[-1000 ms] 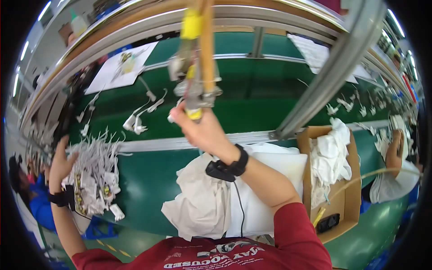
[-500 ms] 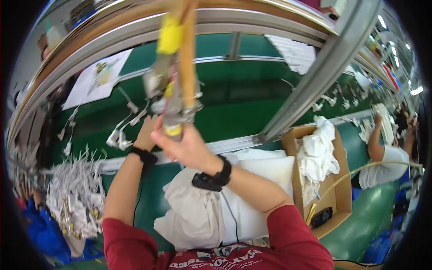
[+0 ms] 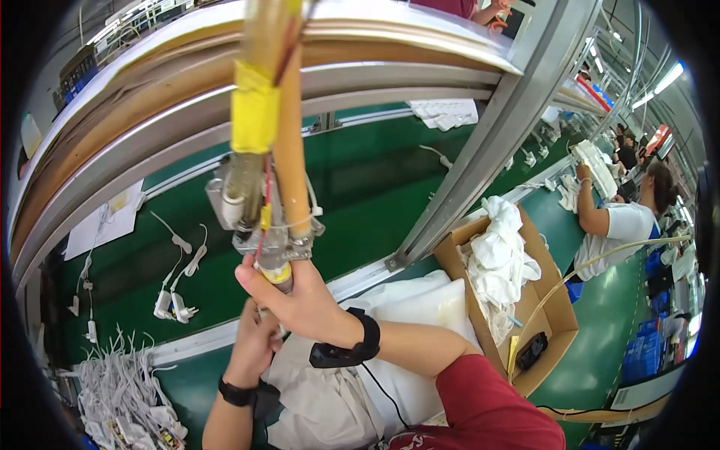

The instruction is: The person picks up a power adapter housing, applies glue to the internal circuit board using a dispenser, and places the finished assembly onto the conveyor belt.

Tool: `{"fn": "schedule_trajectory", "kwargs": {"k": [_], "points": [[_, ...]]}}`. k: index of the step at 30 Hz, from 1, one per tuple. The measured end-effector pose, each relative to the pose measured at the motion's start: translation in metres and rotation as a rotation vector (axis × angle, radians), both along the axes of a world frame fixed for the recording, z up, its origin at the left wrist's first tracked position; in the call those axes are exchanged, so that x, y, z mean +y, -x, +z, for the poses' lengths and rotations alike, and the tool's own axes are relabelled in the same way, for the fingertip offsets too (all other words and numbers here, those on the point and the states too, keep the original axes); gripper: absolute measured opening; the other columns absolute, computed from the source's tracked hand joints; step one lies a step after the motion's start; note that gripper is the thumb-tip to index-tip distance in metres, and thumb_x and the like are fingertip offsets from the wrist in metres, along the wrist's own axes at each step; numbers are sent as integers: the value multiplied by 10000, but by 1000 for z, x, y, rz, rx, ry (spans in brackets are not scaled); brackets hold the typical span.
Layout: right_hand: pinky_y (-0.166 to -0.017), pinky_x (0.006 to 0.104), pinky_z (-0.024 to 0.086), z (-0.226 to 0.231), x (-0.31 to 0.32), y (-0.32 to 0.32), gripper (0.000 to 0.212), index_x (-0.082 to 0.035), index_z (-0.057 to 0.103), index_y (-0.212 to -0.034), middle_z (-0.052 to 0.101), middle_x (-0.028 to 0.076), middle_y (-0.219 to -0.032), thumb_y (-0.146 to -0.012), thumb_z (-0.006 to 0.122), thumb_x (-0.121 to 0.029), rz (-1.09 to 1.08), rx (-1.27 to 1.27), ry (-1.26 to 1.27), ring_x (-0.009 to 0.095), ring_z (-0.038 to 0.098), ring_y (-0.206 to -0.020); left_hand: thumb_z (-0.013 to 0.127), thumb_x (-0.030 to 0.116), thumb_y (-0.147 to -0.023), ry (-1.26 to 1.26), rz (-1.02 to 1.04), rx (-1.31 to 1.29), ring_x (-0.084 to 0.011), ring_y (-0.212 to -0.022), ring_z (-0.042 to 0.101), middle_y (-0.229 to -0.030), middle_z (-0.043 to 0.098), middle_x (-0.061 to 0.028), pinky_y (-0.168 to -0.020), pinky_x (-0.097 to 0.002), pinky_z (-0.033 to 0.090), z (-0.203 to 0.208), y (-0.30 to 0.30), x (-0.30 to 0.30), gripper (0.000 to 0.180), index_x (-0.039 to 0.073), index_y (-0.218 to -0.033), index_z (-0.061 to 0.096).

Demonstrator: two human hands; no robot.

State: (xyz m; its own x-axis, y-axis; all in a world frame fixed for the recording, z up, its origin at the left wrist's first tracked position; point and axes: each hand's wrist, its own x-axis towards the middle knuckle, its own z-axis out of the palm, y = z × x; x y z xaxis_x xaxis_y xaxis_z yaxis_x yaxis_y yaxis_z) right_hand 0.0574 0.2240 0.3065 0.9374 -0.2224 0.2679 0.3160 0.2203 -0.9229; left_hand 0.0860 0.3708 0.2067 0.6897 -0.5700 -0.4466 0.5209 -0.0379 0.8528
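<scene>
One hanging tool [image 3: 247, 169] runs lengthwise toward twelve o'clock from my right hand [image 3: 311, 306], the nearer one, which is curled around its lower end. It looks cluttered: clear and metallic parts, yellow wrap [image 3: 255, 109], a tan rod [image 3: 291, 161] alongside. My left hand [image 3: 252, 349], close by at eight o'clock, has bent fingers; I cannot tell what they hold. Farther that way, white cords [image 3: 120, 375] heap on the green surface [image 3: 187, 382].

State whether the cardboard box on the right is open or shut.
Open: the cardboard box shows its inside from above, with white cloth and a black object visible.

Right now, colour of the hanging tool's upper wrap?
Yellow; the upper wrap shows best in the head view.
</scene>
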Motion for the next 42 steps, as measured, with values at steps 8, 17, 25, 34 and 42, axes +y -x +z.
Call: {"fn": "schedule_trajectory", "kwargs": {"k": [8, 17, 25, 34, 42], "points": [[-459, 195, 337, -13, 7, -4, 226, -43, 462, -1089, 503, -44, -748, -909, 571, -126, -98, 77, -26, 21, 448, -561, 473, 28, -887, 392, -135, 323, -146, -908, 601, -1059, 575, -110, -637, -279, 535, 5, 23, 1, 393, 45, -1266, 370], [-443, 202, 306, -1, 18, -4, 210, -25, 418, -1081, 434, -31, -629, -913, 518, -103, -56, 157, -112, 43, 387, -479, 409, -8, -906, 388, -189, 296, -216, -1071, 571, -1176, 544, -113, -831, -404, 545, 3, 29, 11, 386, 64, -1282, 356], [-411, 218, 273, 10, 22, -10, 201, -34, 400, -1076, 388, -27, -598, -914, 490, -111, -42, 163, -112, 50, 349, -449, 418, 12, -921, 382, -260, 277, -213, -1126, 543, -1245, 517, -113, -817, -376, 551, 11, 28, 15, 392, 87, -1299, 346], [-357, 228, 170, 5, 30, -18, 146, -71, 417, -1036, 303, -40, -510, -932, 474, -156, -83, 194, -62, 43, 239, -377, 447, 9, -912, 442, -262, 269, -161, -1063, 552, -1226, 515, -90, -813, -336, 549, 4, 28, 20, 415, 78, -1307, 338], [-351, 228, 166, 1, 45, -17, 179, -63, 389, -1035, 279, -34, -480, -932, 461, -191, -49, 164, 26, 46, 218, -363, 433, -7, -901, 492, -239, 217, -192, -1102, 542, -1217, 510, -104, -809, -338, 553, -1, 22, 35, 442, 70, -1318, 307]]}}
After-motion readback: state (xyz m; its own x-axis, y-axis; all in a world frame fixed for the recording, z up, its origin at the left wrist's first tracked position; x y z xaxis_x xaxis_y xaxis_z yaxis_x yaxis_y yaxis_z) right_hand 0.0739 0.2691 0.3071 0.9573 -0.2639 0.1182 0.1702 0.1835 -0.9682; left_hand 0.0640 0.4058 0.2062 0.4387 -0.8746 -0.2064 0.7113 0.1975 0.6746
